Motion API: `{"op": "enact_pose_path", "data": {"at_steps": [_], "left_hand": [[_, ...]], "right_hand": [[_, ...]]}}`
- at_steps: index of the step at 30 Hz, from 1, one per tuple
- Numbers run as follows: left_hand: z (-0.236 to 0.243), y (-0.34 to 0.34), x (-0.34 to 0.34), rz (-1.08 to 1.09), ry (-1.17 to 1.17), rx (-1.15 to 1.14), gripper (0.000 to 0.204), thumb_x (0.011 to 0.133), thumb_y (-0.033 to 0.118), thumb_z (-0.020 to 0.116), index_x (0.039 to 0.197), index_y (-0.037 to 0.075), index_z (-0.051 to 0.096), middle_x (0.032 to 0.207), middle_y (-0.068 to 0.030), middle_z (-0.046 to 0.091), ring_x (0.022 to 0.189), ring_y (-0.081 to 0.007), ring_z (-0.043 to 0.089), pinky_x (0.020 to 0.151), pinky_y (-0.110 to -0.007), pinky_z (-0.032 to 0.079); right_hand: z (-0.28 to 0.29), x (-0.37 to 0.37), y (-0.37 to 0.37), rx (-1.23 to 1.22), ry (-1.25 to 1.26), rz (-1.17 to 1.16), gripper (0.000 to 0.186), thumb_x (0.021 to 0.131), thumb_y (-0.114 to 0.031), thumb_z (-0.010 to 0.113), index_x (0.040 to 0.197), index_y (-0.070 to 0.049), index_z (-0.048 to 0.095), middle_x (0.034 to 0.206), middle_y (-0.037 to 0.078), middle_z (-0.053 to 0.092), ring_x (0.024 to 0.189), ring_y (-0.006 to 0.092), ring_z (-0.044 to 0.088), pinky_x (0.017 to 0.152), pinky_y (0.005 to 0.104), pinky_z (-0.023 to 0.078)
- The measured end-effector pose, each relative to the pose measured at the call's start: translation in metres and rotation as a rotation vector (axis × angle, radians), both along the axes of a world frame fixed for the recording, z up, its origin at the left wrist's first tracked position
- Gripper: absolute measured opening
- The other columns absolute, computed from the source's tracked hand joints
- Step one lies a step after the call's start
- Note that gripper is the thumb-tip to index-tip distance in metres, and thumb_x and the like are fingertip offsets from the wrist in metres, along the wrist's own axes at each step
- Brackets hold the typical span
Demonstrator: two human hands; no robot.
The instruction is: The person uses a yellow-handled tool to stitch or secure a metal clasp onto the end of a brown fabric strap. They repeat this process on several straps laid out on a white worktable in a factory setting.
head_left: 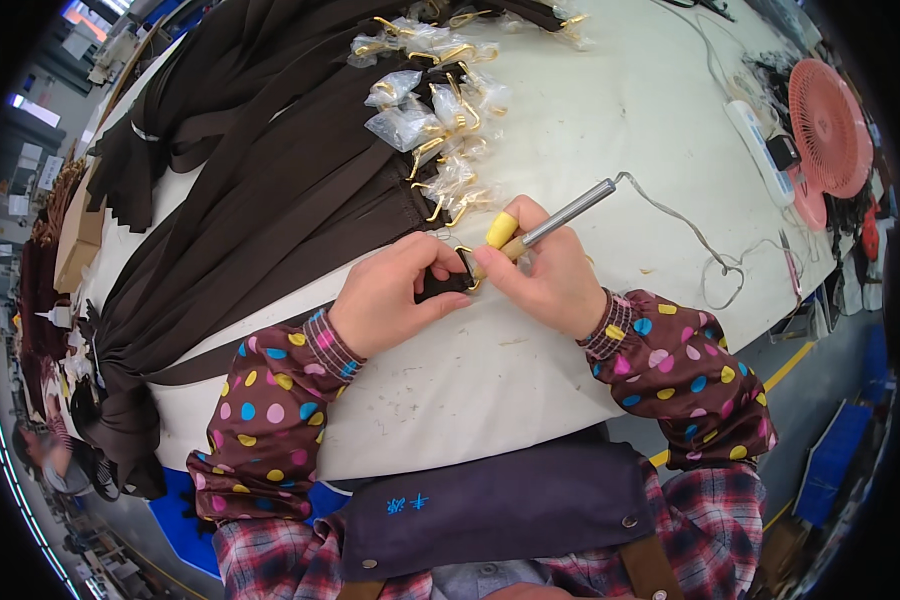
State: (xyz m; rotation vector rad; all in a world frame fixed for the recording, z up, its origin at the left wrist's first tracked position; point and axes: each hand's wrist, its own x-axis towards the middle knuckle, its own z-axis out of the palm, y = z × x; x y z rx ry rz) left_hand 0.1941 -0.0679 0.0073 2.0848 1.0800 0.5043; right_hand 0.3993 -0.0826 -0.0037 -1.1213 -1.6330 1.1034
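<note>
Brown strap end (440, 285) with gold buckle (467, 268), table centre (570, 120).
Left hand (390, 295) pinches the strap closed-fingered; right hand (545, 275) grips a yellow-handled heat tool (545, 225), tip at buckle. Bagged gold clasps (430, 110) and strap pile (270, 170) lie behind.

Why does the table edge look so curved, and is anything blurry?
Head view: the fisheye lens bends the white table toward the black rim; light is even, shadows soft; both hands, left and right, and the yellow-handled tool look sharp; the far left edge smears.
</note>
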Motion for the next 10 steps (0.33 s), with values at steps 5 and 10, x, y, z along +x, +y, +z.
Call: {"op": "enact_pose_path", "data": {"at_steps": [5, 10], "left_hand": [[-0.006, -0.001, -0.002, 0.000, -0.033, -0.022, 0.017, 0.079, 0.007, 0.074, 0.090, 0.004, 0.060, 0.080, -0.0001, 0.055, 0.061, -0.0094, 0.047, 0.056, -0.025, 0.042], [-0.002, 0.006, -0.009, 0.067, -0.068, -0.272, 0.014, 0.084, 0.014, 0.071, 0.089, 0.005, 0.061, 0.085, -0.0050, 0.060, 0.065, -0.0135, 0.054, 0.060, -0.028, 0.045]], "right_hand": [[0.002, 0.001, 0.002, 0.030, 0.085, -0.012, 0.017, 0.088, -0.010, 0.064, 0.089, -0.004, 0.049, 0.076, 0.001, 0.056, 0.070, 0.0071, 0.051, 0.064, 0.0249, 0.042], [0.003, 0.001, 0.000, -0.068, -0.044, 0.076, 0.021, 0.088, -0.015, 0.066, 0.092, -0.004, 0.049, 0.080, 0.004, 0.057, 0.082, 0.0076, 0.055, 0.073, 0.0236, 0.042]]}}
